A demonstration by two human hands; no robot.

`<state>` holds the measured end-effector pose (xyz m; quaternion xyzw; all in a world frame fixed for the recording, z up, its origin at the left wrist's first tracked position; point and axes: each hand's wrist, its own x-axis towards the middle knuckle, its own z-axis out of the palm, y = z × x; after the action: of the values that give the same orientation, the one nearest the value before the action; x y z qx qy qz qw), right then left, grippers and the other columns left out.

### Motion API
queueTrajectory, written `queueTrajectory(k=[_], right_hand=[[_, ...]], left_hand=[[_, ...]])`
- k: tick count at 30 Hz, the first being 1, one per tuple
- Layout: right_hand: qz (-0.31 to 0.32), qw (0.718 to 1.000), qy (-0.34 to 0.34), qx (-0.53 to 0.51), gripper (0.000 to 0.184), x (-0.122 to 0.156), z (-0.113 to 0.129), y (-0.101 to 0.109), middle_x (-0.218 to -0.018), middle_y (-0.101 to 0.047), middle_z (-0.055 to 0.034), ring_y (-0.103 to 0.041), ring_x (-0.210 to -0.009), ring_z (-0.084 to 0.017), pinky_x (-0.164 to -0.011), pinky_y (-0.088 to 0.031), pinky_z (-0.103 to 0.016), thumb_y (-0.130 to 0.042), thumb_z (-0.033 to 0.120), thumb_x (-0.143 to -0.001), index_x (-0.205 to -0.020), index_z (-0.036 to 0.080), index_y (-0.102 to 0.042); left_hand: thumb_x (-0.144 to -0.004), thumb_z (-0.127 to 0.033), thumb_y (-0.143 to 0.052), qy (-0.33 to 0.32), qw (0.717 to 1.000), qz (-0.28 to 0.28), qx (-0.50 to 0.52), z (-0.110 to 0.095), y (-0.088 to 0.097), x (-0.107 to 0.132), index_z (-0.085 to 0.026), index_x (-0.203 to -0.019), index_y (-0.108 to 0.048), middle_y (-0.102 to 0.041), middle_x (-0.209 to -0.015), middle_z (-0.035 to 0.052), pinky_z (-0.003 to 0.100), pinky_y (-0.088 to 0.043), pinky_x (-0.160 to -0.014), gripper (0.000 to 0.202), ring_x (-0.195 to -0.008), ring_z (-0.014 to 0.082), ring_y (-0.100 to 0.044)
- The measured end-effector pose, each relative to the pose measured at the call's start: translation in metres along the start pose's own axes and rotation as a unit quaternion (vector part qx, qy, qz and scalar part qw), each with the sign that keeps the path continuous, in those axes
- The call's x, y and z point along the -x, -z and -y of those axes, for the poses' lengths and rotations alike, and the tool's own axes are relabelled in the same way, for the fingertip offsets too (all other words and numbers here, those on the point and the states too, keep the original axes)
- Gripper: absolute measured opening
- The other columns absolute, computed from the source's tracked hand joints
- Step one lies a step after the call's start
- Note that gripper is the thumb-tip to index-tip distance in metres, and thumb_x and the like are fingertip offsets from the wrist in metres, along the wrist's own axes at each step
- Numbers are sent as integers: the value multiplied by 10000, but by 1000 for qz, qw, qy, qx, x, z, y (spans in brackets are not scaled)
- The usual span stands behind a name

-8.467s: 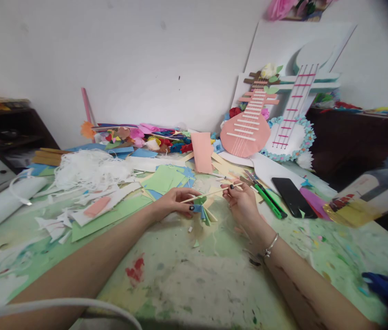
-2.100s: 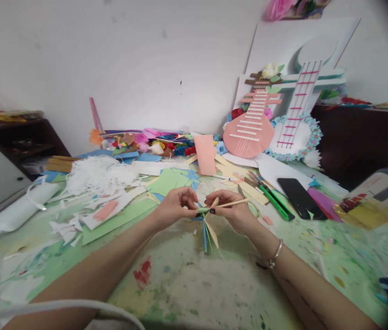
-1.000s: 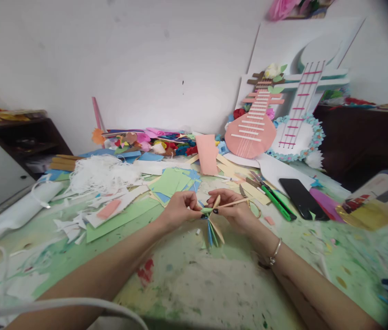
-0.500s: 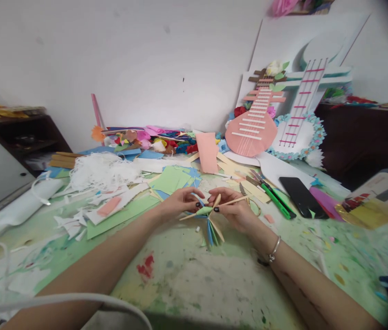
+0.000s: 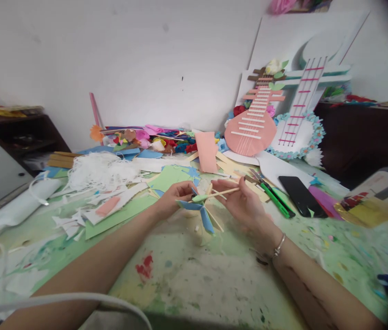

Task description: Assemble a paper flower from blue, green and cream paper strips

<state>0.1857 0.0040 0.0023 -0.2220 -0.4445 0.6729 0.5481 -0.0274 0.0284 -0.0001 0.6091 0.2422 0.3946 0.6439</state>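
A small paper pinwheel (image 5: 199,211) with blue and cream blades hangs on a thin wooden stick (image 5: 218,194), just above the paint-stained table (image 5: 197,279). My left hand (image 5: 173,197) pinches the pinwheel's blue blade at its left side. My right hand (image 5: 240,201) holds the stick between thumb and fingers, palm partly turned up. A small green paper piece (image 5: 199,198) wraps the stick at the hub.
Cut paper scraps (image 5: 166,178) and white shreds (image 5: 99,169) crowd the table behind my hands. A green cutter (image 5: 274,200) and a black phone (image 5: 297,196) lie to the right. A pink paper lute (image 5: 251,128) leans on the wall.
The pinwheel's blades have spread out from a folded bundle. My right hand has opened and turned palm up, and the stick has lifted slightly.
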Motion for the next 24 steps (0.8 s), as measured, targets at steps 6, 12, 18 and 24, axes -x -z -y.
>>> queueTrajectory(k=[6, 12, 18, 24], right_hand=[[-127, 981, 133, 68, 302, 0, 39, 21, -698, -604, -20, -486, -510, -88, -596, -461, -285, -471, 443, -835, -690, 207, -591], [-23, 920, 112, 376, 131, 15, 36, -15, -803, -569, -24, -264, -413, -28, -375, -224, -214, -656, 297, -710, -780, 192, -622], [97, 813, 153, 553, 121, 22, 14, -46, -823, -582, -29, -456, -593, -103, -459, -289, -217, -629, 201, -730, -850, 213, -616], [96, 768, 189, 604, 137, 20, 8, -42, -766, -575, -8, -483, -641, -116, -548, -322, -222, -650, 163, -707, -824, 200, -588]], left_hand=[[-688, -309, -679, -62, 995, -40, -72, -10, -4, 3, -122, -781, -603, -598, -700, 18, 224, -430, -615, 222, -640, 106, -556], [-694, -299, -658, -30, 994, -9, -108, -13, -16, 7, -116, -781, -638, -604, -759, 47, 258, -450, -673, 203, -705, 136, -560], [-675, -304, -660, -24, 991, -28, -128, -11, -20, 7, -117, -716, -613, -567, -650, 8, 231, -419, -605, 197, -608, 105, -507], [-662, -306, -654, -20, 987, -73, -145, -5, -23, 7, -111, -675, -606, -569, -609, 1, 210, -383, -550, 201, -572, 98, -488]])
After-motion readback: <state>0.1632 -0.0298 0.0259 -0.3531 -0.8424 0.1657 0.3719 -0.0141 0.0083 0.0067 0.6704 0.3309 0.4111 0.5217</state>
